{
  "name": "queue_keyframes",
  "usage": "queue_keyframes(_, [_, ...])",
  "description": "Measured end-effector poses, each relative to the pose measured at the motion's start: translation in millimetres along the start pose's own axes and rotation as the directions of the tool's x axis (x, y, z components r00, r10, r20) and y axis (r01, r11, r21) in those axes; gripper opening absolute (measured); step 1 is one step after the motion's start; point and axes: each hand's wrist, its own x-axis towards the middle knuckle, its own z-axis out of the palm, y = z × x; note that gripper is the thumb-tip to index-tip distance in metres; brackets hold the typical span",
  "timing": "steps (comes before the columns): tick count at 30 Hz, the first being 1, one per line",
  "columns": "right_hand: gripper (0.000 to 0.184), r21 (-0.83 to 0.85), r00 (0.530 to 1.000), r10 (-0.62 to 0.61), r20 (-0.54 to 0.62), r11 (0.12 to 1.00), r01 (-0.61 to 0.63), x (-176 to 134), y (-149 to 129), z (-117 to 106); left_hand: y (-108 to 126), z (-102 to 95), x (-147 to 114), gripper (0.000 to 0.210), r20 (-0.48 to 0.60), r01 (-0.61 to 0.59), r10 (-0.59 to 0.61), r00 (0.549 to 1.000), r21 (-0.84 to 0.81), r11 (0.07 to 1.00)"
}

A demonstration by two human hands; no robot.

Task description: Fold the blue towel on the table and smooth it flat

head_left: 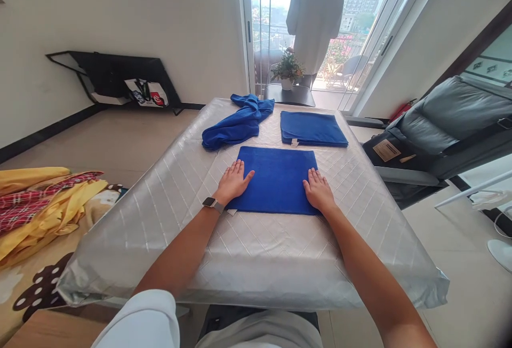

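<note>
Left hand (234,181) and right hand (319,188), both flat and gripping nothing, are resting at opposite edges of the nearest blue cloth (276,180), which is lying on the surface (272,262). Seemingly light, soft and limp, it is probably offering its best hold at the corners.

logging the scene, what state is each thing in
near cloth: flat, smooth
left hand: open, palm down
right hand: open, palm down
far left cloth: bunched up
far right cloth: flat, layered
table cover: spread out, creased
watch: strapped on
potted plant: upright
yellow cloth: rumpled
</note>
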Motion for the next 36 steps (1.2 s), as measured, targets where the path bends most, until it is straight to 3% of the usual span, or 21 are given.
queue_keyframes(8, [0.067,-0.088,0.998,-0.032,0.045,0.995,0.036,6,3,-11,-7,-0.8,2,0.091,-0.029,0.020,-0.020,0.999,0.000,1.000])
queue_keyframes(15, [0.066,0.002,0.997,-0.062,0.036,0.998,0.062,66,4,-31,-7,1.9,2,0.091,-0.061,0.016,-0.017,0.998,-0.011,1.000])
queue_keyframes(21, [0.069,0.055,0.998,-0.060,-0.011,0.997,0.060,103,11,-15,-6,-1.4,1,0.090,-0.033,0.019,-0.017,0.999,0.046,0.999])
queue_keyframes(26, [0.069,0.088,0.997,-0.058,-0.049,0.994,0.062,107,20,2,-9,-3.5,0,0.085,-0.030,0.020,-0.017,0.999,0.104,0.994])
queue_keyframes(30, [0.070,0.107,0.998,-0.042,-0.055,0.993,0.048,105,17,-1,-9,-7.9,2,0.080,-0.112,0.013,0.002,0.994,0.125,0.992])
queue_keyframes(33, [0.071,0.126,0.998,-0.016,-0.062,0.992,0.024,103,14,-4,8,-10.7,-2,0.075,-0.179,-0.095,0.120,0.977,0.142,0.985])
queue_keyframes(36, [0.072,0.140,0.998,-0.006,-0.062,0.990,0.014,102,12,-5,45,-10.4,-10,0.071,-0.145,-0.341,0.362,0.921,0.152,0.928])
